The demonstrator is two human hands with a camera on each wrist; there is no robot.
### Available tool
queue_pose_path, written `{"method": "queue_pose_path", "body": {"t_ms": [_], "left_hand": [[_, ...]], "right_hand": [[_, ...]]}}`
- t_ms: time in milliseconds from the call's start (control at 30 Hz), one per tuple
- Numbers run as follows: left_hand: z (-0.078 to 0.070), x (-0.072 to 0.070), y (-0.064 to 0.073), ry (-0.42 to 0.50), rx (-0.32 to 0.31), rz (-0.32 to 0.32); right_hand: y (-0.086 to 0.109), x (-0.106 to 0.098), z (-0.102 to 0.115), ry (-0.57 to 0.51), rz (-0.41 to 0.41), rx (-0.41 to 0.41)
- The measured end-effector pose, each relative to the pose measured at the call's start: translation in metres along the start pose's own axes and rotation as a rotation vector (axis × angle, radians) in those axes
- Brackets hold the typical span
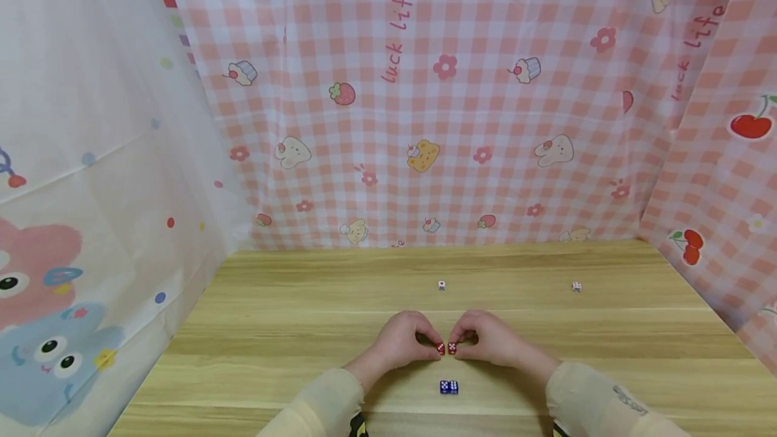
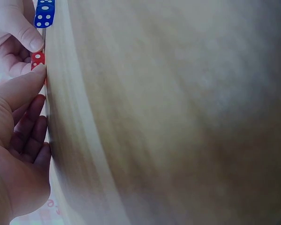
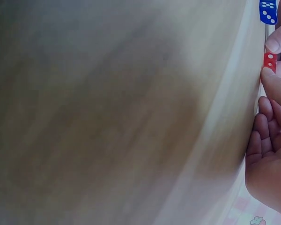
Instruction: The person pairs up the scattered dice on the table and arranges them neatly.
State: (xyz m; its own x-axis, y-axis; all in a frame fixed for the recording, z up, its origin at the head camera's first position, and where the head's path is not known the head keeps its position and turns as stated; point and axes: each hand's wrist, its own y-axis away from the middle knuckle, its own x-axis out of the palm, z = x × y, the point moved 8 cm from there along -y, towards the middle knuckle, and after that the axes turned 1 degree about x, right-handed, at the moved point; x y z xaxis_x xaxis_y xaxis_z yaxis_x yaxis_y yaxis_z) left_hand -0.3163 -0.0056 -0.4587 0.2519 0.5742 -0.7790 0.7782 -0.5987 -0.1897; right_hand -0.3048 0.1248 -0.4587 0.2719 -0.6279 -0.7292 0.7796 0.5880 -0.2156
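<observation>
In the head view, my left hand [image 1: 405, 341] pinches a red die [image 1: 440, 348] between thumb and forefinger, low over the table. Facing it, my right hand [image 1: 488, 339] pinches a second red die [image 1: 452, 348], a narrow gap between the two. Nearer to me, two blue dice [image 1: 449, 387] lie side by side on the wood. The left wrist view has a red die [image 2: 38, 58] at the thumb tip, with a blue die [image 2: 44, 16] above it. In the right wrist view a red die [image 3: 269, 62] shows between both thumbs.
Farther back on the wooden table [image 1: 303, 302] lie two white dice, one white die [image 1: 442, 285] behind the hands and another white die [image 1: 577, 286] to the right. A pink checked cloth [image 1: 425, 113] hangs behind the table, and a white printed cloth [image 1: 121, 174] hangs at the left.
</observation>
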Motion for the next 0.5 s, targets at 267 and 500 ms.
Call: {"method": "queue_pose_path", "body": {"t_ms": [267, 500], "left_hand": [[0.0025, 0.0011, -0.0006, 0.008, -0.003, -0.003], [0.0034, 0.0018, -0.0006, 0.003, -0.003, -0.003]], "right_hand": [[-0.0029, 0.0025, -0.0010, 0.006, 0.001, 0.013], [-0.0032, 0.0041, -0.0018, 0.009, -0.007, 0.001]]}}
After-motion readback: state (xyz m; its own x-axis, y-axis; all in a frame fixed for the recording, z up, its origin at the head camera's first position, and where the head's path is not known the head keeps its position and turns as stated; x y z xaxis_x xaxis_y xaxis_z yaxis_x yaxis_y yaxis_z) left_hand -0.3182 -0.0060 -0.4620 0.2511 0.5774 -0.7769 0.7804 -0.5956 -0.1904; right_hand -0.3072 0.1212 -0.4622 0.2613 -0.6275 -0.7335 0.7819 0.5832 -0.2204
